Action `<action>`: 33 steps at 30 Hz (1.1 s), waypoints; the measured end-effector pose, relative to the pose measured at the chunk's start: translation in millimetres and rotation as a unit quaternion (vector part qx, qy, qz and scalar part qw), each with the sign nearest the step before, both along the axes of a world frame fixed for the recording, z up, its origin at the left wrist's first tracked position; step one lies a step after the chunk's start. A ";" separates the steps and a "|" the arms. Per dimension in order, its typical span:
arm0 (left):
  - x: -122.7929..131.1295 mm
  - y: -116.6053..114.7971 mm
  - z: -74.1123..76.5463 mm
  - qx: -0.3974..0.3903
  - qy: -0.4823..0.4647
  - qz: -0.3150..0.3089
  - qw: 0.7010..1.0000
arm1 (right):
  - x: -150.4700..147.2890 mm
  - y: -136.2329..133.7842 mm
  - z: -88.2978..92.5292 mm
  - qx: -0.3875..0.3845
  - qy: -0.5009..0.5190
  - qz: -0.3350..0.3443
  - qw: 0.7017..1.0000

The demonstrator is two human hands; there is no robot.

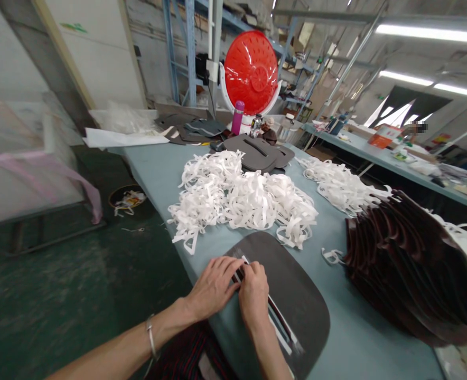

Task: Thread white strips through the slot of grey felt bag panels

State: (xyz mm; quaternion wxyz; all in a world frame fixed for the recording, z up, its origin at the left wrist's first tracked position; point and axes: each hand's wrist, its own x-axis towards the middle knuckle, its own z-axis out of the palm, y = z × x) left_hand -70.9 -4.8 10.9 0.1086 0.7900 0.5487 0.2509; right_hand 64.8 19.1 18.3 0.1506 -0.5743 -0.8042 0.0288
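A dark grey rounded panel [300, 295] lies flat on the table before me, with a long slot along its middle. In the slot runs a dark reddish strip [280, 312], with white tape [281, 338] along its edges. My left hand [213, 282] pinches at the slot's far end, thumb and fingertips meeting over the strip. Right beside it, my right hand [254, 293] is closed, knuckles up, with its fingertips pressed at the same spot. The fingers partly hide what they grip. Just beyond the panel is a large heap of white tape loops [249, 195].
A stack of dark brown glossy pieces [408, 269] stands on the right, near more white loops [340, 184]. Farther back are other grey panels [253, 153], a purple bottle [237, 118] and a red round heater [251, 71]. The blue-green table's [158, 184] left edge borders the floor.
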 end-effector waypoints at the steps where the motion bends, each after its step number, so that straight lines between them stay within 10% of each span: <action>1: 0.0 0.3 0.9 -0.002 0.003 -0.003 1.000 | -0.5 -1.6 -0.5 0.004 0.000 0.008 1.000; 8: 0.7 1.2 -1.1 0.005 0.032 -0.007 0.999 | 23.2 -34.3 -11.1 0.078 -0.056 0.067 0.993; 18: 3.0 -0.1 -5.9 0.015 0.058 -0.004 0.998 | 133.6 -127.1 -9.2 0.073 -0.054 0.093 0.992; 33: 2.9 3.0 -17.9 0.047 0.075 -0.013 0.996 | 136.6 -129.4 6.1 -0.067 0.300 -0.111 0.945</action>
